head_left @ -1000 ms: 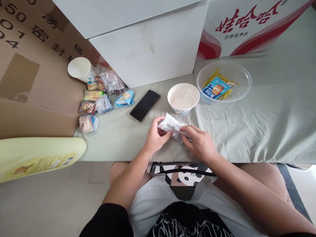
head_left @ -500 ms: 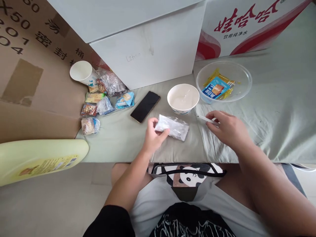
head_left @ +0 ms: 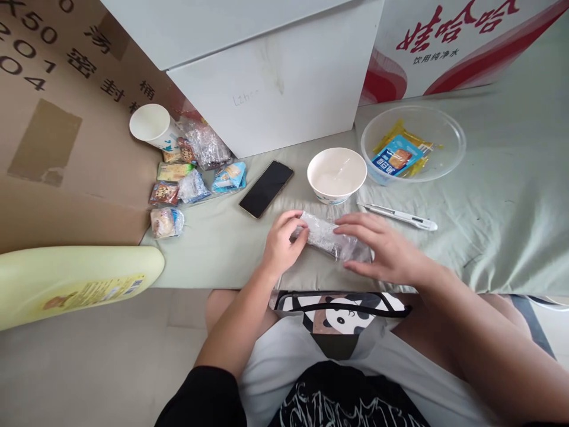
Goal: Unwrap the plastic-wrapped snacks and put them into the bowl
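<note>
My left hand pinches the left end of a clear plastic-wrapped packet, whose contents I cannot make out through the shiny film. Over the packet's loose right end, my right hand is spread, fingers above and thumb below, apart from each other. A slim white utility knife lies on the cloth just beyond my right hand. Behind the packet stands a white paper bowl. To its right, a clear plastic bowl holds blue and yellow snack packets.
A black phone lies left of the paper bowl. Several small wrapped snacks and a tilted paper cup sit by the cardboard box. White boxes rise behind. A pale yellow bottle juts in at left.
My right hand has put the utility knife down on the cloth and moved left to the packet's right end. My left hand still holds the packet. The view has shifted slightly.
</note>
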{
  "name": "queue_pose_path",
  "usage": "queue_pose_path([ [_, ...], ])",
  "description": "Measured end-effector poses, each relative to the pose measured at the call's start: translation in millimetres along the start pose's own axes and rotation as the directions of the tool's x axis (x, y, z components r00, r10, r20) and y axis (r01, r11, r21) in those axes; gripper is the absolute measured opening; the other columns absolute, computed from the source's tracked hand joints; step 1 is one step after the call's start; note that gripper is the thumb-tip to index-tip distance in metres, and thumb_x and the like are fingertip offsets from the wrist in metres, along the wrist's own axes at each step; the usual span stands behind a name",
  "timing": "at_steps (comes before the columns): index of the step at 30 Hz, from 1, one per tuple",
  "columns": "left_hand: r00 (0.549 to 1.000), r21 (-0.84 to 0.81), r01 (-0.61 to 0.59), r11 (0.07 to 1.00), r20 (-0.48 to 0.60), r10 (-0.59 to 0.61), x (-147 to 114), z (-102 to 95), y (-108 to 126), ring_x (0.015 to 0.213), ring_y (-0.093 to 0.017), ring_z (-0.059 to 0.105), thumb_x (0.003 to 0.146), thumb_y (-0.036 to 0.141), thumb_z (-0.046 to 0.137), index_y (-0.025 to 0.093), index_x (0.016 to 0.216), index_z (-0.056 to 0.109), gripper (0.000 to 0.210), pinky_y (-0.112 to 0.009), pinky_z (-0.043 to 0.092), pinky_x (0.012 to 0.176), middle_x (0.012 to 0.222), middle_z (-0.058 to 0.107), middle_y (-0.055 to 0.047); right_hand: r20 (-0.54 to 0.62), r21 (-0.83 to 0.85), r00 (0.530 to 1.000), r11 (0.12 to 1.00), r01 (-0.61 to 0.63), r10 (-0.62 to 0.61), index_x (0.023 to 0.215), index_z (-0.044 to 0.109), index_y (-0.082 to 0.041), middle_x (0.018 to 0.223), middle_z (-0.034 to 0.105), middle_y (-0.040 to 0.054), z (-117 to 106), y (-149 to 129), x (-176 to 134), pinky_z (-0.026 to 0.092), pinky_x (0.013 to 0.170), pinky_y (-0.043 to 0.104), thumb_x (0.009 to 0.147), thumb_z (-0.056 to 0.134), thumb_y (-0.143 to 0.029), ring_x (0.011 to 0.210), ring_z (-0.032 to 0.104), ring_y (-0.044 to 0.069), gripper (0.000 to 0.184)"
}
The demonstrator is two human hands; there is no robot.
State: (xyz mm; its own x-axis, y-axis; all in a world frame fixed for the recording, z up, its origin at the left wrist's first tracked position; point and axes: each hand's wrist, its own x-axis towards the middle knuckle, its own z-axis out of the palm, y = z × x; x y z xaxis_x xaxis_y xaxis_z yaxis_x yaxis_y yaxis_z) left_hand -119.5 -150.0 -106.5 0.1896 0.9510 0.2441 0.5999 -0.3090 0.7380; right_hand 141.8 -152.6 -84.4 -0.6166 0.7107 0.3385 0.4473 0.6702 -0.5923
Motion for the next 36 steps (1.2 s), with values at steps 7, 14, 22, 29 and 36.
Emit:
queue_pose_path([
  [7, 0.773, -0.742, 0.318, 0.590, -0.157, -0.615, 13.7, -5.3, -8.6, 0.074, -0.015, 0.065, 0.078, 0.034, 0.068, 0.023, 0.080, 0.053, 0.018, -0.025, 0.050, 0.067, 0.079, 0.067, -0.001, 0.134, -0.024, 0.991, 0.999, 0.035, -0.031, 0.103, 0.071, -0.023, 0.141, 0.063, 0.0134, 13.5, -0.3, -1.5, 0.051, 0.104, 0.056, 0.094, 0.065, -0.033, 0.136, 0.054, 0.036, 0.015],
  [14, 0.919, -0.522, 0.208, 0.827, -0.186, -0.348, 15.1, -14.4, -8.4, 0.105, -0.020, 0.069, 0.073, 0.033, 0.075, 0.024, 0.105, 0.059, 0.036, -0.031, 0.053, 0.089, 0.113, 0.072, -0.007, -0.164, -0.050, 0.917, 0.925, -0.377, 0.365, 0.083, 0.063, -0.022, 0.108, 0.075, 0.0093, -2.1, 5.4, -0.2, 0.055, 0.073, 0.036, 0.080, 0.055, -0.015, 0.085, 0.072, 0.024, 0.011],
  [22, 0.967, -0.113, 0.255, 0.960, 0.007, -0.256, 5.9, -35.5, -13.5, 0.080, -0.017, 0.070, 0.087, 0.029, 0.062, 0.021, 0.108, 0.065, 0.022, -0.029, 0.053, 0.076, 0.094, 0.077, -0.004, -0.103, 0.070, 0.825, 0.831, -0.552, 0.556, 0.120, 0.066, -0.020, 0.100, 0.079, 0.0071, -4.3, -5.9, 5.1, 0.054, 0.073, 0.038, 0.089, 0.049, -0.033, 0.078, 0.073, 0.024, 0.038],
  [29, 0.971, 0.082, 0.084, 0.993, 0.217, -0.101, 4.0, -60.5, -14.8, 0.087, -0.021, 0.069, 0.083, 0.033, 0.071, 0.023, 0.084, 0.073, 0.010, -0.035, 0.053, 0.083, 0.094, 0.076, -0.005, -0.128, -0.098, 0.922, 0.921, -0.378, 0.365, 0.085, 0.070, -0.023, 0.082, 0.074, 0.0062, 6.1, -11.9, 9.6, 0.053, 0.069, 0.036, 0.092, 0.054, -0.026, 0.075, 0.068, 0.022, 0.018],
  [36, 0.983, 0.005, -0.160, 0.987, 0.097, 0.158, -19.2, -68.9, 21.7, 0.076, -0.019, 0.070, 0.082, 0.019, 0.064, 0.023, 0.069, 0.065, 0.013, -0.031, 0.056, 0.073, 0.083, 0.077, -0.004, 0.002, 0.044, 0.997, 0.996, -0.073, 0.073, 0.094, 0.067, -0.021, 0.090, 0.076, 0.0066, 10.2, -27.3, 6.7, 0.053, 0.071, 0.031, 0.099, 0.050, -0.024, 0.081, 0.071, 0.018, 0.018],
])
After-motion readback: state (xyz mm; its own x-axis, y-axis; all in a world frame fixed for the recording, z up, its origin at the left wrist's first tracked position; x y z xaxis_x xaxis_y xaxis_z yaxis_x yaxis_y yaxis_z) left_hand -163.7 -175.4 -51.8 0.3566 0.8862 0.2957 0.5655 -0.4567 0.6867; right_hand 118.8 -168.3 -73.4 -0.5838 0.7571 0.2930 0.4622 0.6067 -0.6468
